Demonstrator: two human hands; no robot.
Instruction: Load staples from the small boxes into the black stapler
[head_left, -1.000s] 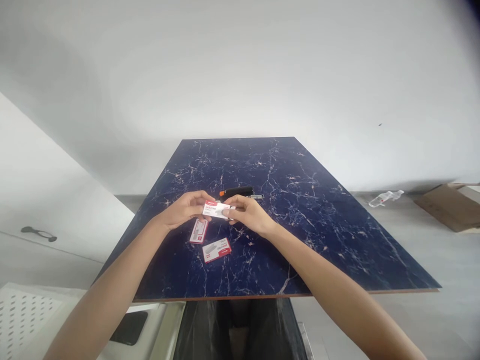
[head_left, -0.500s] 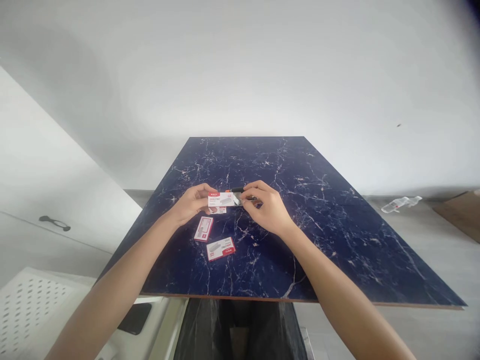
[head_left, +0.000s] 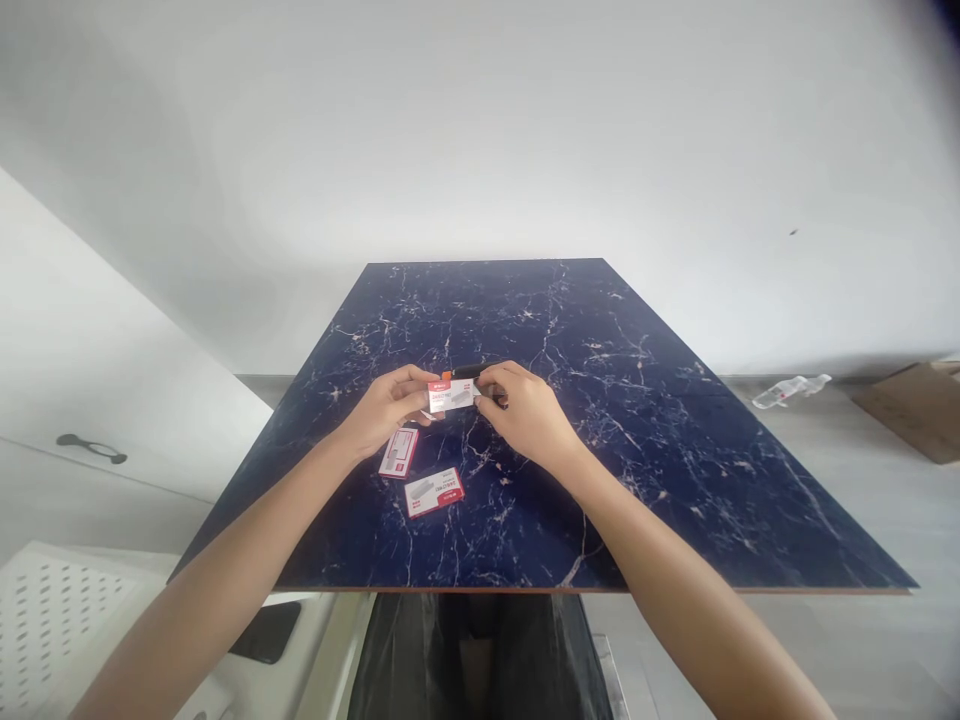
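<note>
A small red-and-white staple box [head_left: 452, 394] is held up above the table by its left end in my left hand [head_left: 391, 405], thumb in front and fingers behind. At the box's right end, the bent fingers of my right hand [head_left: 517, 400] are closed on its end flap. Just behind, partly covered by the box and my right fingers, lies a black object with an orange end [head_left: 472, 371]; its kind I cannot make out. Two more staple boxes lie nearer me, one upright in view [head_left: 399, 453] and one slanted [head_left: 435, 492]. Another small box is mostly hidden below the held one.
The dark blue marbled table [head_left: 525, 310] meets a pale wall at the back. A white perforated stool or chair [head_left: 64, 620] and a dark phone-like slab [head_left: 268, 632] are at lower left. A clear plastic bottle [head_left: 791, 391] and a cardboard box [head_left: 911, 405] lie on the floor at right.
The held staple box has shifted slightly right, and my right fingers have closed in on its open end. The pale contents seen there before are now mostly covered. The whole view has tilted slightly.
</note>
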